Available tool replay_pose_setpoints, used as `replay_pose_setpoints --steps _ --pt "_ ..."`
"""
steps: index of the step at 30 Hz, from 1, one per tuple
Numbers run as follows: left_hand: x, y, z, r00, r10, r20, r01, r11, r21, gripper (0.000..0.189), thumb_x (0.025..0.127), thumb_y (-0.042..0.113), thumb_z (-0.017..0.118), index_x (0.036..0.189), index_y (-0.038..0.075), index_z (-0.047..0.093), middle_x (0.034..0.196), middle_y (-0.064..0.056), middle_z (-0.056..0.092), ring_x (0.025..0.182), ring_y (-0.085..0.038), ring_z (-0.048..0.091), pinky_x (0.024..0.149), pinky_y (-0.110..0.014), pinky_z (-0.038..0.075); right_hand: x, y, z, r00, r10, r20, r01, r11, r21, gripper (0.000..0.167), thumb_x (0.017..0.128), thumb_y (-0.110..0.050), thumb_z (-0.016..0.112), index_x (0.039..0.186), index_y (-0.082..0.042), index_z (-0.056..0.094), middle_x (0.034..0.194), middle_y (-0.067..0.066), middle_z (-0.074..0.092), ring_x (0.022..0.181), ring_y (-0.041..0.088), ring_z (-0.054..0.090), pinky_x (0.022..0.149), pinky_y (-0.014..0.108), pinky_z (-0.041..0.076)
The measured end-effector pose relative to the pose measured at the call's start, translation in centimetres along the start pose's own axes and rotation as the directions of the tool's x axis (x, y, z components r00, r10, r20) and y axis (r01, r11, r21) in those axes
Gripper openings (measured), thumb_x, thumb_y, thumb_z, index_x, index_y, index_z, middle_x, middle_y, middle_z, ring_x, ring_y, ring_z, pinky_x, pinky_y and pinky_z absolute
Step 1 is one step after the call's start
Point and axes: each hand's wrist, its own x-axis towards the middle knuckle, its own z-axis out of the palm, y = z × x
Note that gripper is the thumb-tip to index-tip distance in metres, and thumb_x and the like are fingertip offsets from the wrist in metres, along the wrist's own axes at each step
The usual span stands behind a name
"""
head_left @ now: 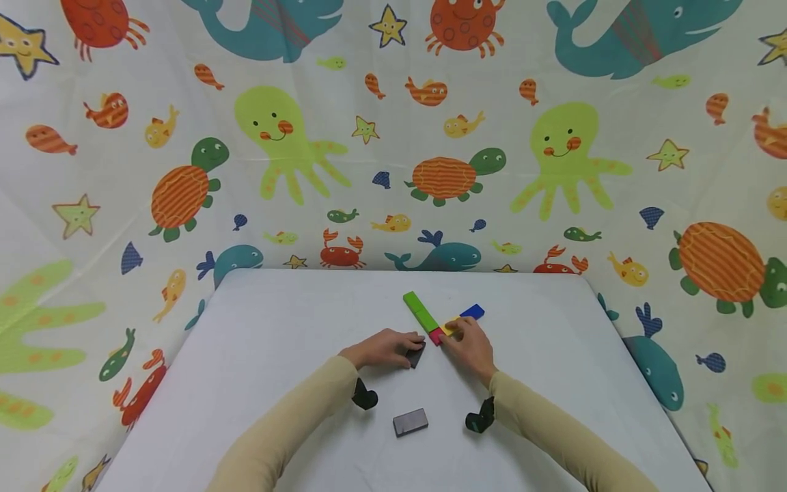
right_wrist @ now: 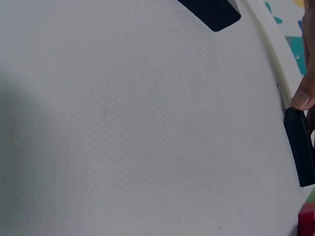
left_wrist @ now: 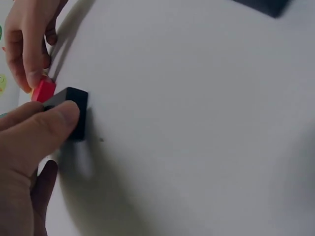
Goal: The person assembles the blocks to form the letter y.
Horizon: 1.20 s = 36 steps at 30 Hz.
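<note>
My left hand (head_left: 386, 348) grips a dark grey block (head_left: 415, 355) between thumb and fingers; in the left wrist view its thumb lies along this black-looking block (left_wrist: 74, 115). My right hand (head_left: 472, 347) pinches a yellow block (head_left: 449, 329) with thumb and index finger, partly covering it. Against the yellow block's near end sits a red block (head_left: 436, 336). A long green strip of blocks (head_left: 421, 311) runs from the red one toward the far left. Beyond the right fingers lies a blue block (head_left: 473, 311), so the coloured pieces form a V. The held dark block is close to the red one.
Another dark grey block (head_left: 410, 422) lies on the white table (head_left: 295, 321) nearer to me, between the forearms. A cloth printed with sea animals (head_left: 369, 178) hangs behind and beside the table. Each wrist wears a small black camera.
</note>
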Motion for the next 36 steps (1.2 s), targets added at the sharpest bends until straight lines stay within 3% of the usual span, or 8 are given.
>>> replay_pose_setpoints --steps 9,15,21,30,36 --pt "0.7 0.5 -0.8 1.0 -0.021 0.013 0.021 1.0 0.011 0.05 0.088 0.016 0.074 0.135 0.009 0.059 0.149 -0.005 0.045 0.136 -0.022 0.043 0.109 -0.036 0.036 0.0 0.0 0.0 1.0 -0.012 -0.002 0.012 1.0 0.003 0.033 0.086 -0.03 0.076 0.109 -0.007 0.07 0.107 0.007 0.058 0.091 0.021 0.058 0.081 0.038 0.05" --pt "0.7 0.6 -0.8 1.0 -0.018 -0.022 0.019 0.999 0.044 0.044 0.087 0.018 0.075 0.129 0.01 0.065 0.141 -0.007 0.051 0.129 -0.022 0.047 0.108 -0.035 0.038 0.0 0.0 0.0 1.0 -0.025 -0.011 0.025 1.0 -0.003 0.033 0.085 -0.029 0.077 0.109 -0.007 0.071 0.106 0.007 0.059 0.09 0.02 0.058 0.081 0.038 0.049" --pt "0.7 0.1 -0.6 0.999 -0.007 -0.041 0.009 0.999 0.043 0.042 0.087 0.02 0.076 0.127 0.012 0.067 0.137 -0.005 0.052 0.125 -0.019 0.049 0.106 -0.033 0.04 0.0 -0.2 -0.2 1.0 -0.014 -0.006 0.014 1.0 -0.005 0.033 0.085 -0.029 0.077 0.109 -0.007 0.071 0.107 0.008 0.059 0.091 0.021 0.057 0.082 0.038 0.049" --pt "1.2 0.0 -0.7 1.0 -0.023 -0.01 0.023 0.999 -0.028 0.044 0.088 0.016 0.074 0.131 0.01 0.064 0.143 0.0 0.052 0.13 -0.016 0.048 0.105 -0.029 0.041 0.0 -0.4 -0.3 1.0 -0.022 -0.015 0.022 1.0 0.005 0.032 0.085 -0.028 0.077 0.108 -0.007 0.071 0.107 0.007 0.059 0.091 0.021 0.058 0.082 0.038 0.049" --pt "1.3 -0.3 -0.6 1.0 0.006 -0.028 -0.006 1.0 0.009 0.043 0.086 0.015 0.076 0.128 0.008 0.066 0.141 -0.002 0.054 0.128 -0.016 0.05 0.104 -0.029 0.042 0.0 -0.1 0.0 1.0 -0.002 -0.002 0.002 1.0 0.019 0.034 0.086 -0.031 0.076 0.11 -0.008 0.071 0.11 0.006 0.058 0.092 0.02 0.057 0.082 0.036 0.047"
